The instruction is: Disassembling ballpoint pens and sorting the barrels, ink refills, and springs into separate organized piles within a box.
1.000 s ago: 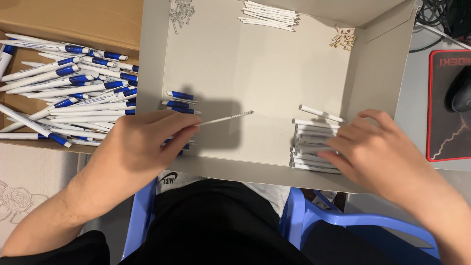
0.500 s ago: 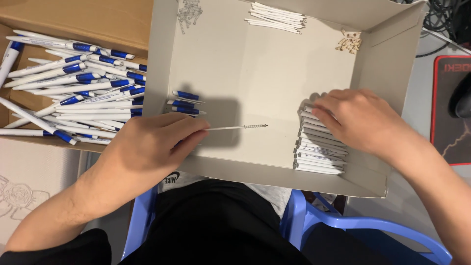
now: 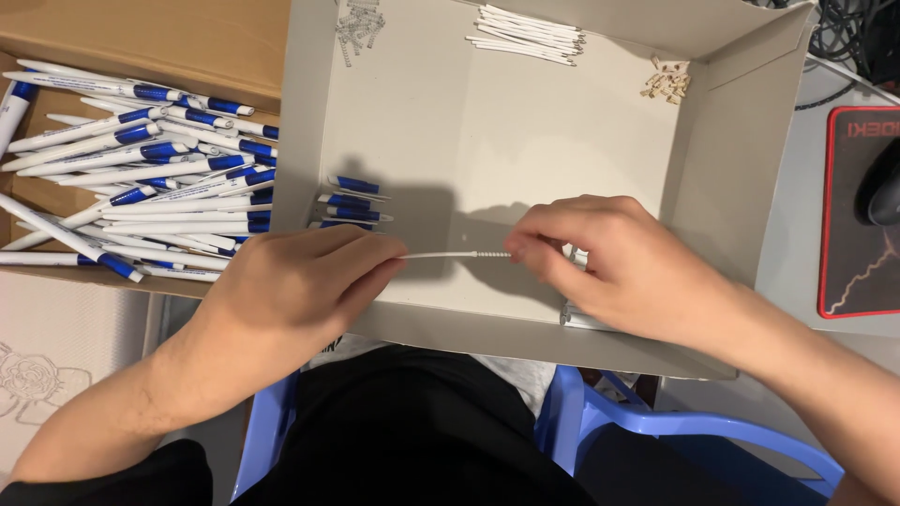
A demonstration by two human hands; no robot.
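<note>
My left hand pinches one end of a thin white pen refill with a small spring on it. My right hand holds the other end by the fingertips. Both hands hover over the near side of a shallow grey cardboard tray. Several blue pen parts lie in the tray just behind my left hand. A stack of white pen barrels is mostly hidden under my right hand.
A brown box holds several white and blue pens on the left. At the tray's far side lie white refills, a bunch of springs and small beige parts. A red-edged mouse pad with a mouse is at right. A blue chair is below.
My right hand has left the stack of white barrels and moved left to grip the free end of the refill. My left hand stayed about where it was.
</note>
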